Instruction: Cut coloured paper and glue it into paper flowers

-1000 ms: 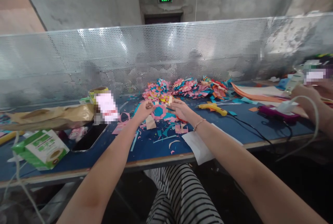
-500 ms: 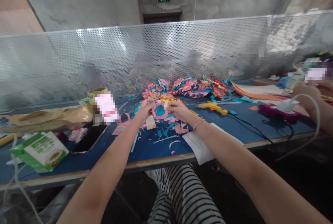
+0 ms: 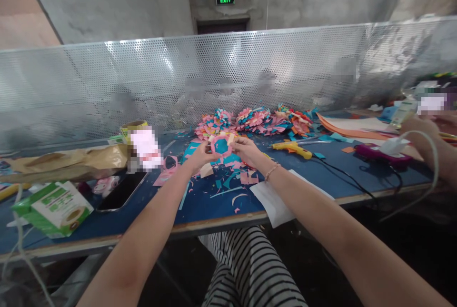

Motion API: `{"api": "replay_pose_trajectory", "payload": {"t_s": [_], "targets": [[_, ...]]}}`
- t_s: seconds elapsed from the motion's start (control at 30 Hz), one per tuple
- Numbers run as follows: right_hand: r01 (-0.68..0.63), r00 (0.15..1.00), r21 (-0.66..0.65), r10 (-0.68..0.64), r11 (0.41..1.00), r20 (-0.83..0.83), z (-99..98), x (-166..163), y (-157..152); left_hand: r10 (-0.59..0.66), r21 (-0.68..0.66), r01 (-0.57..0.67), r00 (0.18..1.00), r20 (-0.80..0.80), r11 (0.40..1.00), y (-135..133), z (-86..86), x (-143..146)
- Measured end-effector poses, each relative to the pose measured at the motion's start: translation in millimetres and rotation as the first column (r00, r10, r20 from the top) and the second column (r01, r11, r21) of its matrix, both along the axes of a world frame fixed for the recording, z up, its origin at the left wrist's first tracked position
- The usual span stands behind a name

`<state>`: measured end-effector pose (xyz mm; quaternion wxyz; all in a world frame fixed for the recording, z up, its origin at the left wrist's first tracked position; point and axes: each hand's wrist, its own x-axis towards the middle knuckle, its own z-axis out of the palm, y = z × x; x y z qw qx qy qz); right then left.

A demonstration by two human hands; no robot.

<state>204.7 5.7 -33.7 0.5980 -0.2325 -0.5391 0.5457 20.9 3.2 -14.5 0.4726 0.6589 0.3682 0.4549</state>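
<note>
Between my hands, above the blue table [image 3: 143, 221], is a pink paper ring [image 3: 213, 147] with cream paper pieces along its upper edge. My left hand [image 3: 200, 157] pinches the ring's left side. The fingers of my right hand [image 3: 247, 149] are closed on its right side, by a cream piece. Blue shows through the ring's opening. Pink, blue and cream paper scraps [image 3: 246, 177] lie below and around both hands. Just behind them rests a heap of layered paper flowers [image 3: 254, 119] in pink, blue and red.
A yellow glue gun [image 3: 293, 149] with a black cord lies to the right, near a purple power strip [image 3: 383, 154]. At left are a phone [image 3: 121, 193], a green-and-white box [image 3: 55, 209] and brown paper [image 3: 103, 158]. A perforated metal screen [image 3: 214, 69] stands behind. Another person's hand [image 3: 421, 131] is far right.
The pink ring has been raised slightly and turned, with more cream pieces now showing along its top. Both hands keep hold of it, and the left hand's fingers have shifted a little.
</note>
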Motion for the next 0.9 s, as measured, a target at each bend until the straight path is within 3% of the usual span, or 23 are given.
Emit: {"api": "replay_pose_trajectory", "payload": {"t_s": [0.17, 0.43, 0.67, 0.9], "targets": [[-0.028, 1.000, -0.013, 0.028, 1.000, 0.003, 0.2, 0.7, -1.1, 0.063, 0.040, -0.063, 0.998, 0.001, 0.997, 0.1, -0.9, 0.9], [-0.075, 0.997, -0.049, 0.076, 0.996, 0.017, -1.3, 2.7, -0.1, 0.129, -0.080, -0.115, 0.970, 0.204, 0.990, 2.7, 4.6, 0.6], [-0.053, 0.999, -0.048, 0.052, 0.997, -0.008, 1.0, 4.3, -2.6, 0.124, -0.120, -0.102, 0.972, 0.199, 0.988, 0.3, 6.3, -1.1], [0.006, 1.000, -0.003, -0.006, 1.000, 0.020, 1.0, 6.2, 1.7, 0.086, -0.058, -0.078, 0.986, 0.144, 0.995, 1.8, 2.3, -4.1]]}}
